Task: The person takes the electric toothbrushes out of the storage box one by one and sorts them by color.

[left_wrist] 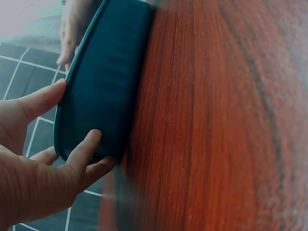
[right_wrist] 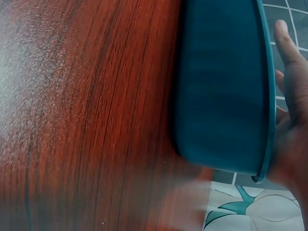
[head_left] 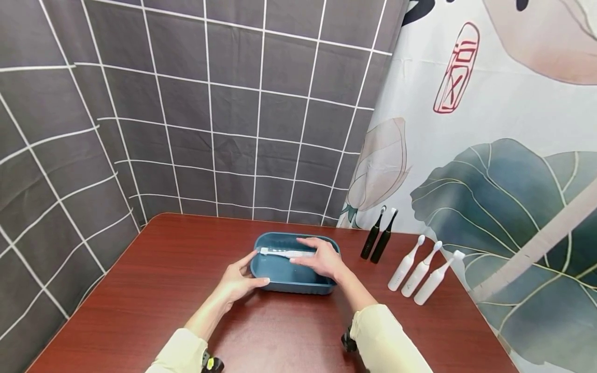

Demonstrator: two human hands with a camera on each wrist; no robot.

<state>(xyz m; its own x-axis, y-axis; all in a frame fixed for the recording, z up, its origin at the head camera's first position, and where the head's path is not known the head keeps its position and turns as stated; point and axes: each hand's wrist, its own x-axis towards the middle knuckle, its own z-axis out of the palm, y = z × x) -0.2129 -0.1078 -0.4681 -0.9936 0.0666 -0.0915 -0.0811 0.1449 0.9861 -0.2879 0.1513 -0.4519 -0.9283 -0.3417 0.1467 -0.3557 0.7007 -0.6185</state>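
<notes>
A blue rectangular bin [head_left: 298, 286] stands on the table. Over its inside, my right hand [head_left: 324, 259] pinches a white electric toothbrush [head_left: 284, 253] by its handle between thumb and fingers, with the brush head pointing left. The toothbrush lies nearly level, along the bin's length. At the left end, my left hand [head_left: 238, 282] touches the bin with spread fingers; in the left wrist view its fingertips [left_wrist: 94, 137] rest on the outer wall and the thumb lies at the rim. In the right wrist view, the wall hides the toothbrush from sight.
Two black electric toothbrushes [head_left: 383, 240] lie right of the bin on the reddish-brown table [head_left: 154, 290]. Further right are three white electric toothbrushes [head_left: 420, 274], side by side. Behind the table hang a grey grid-patterned curtain [head_left: 233, 109] and a leaf-printed cloth [head_left: 494, 197].
</notes>
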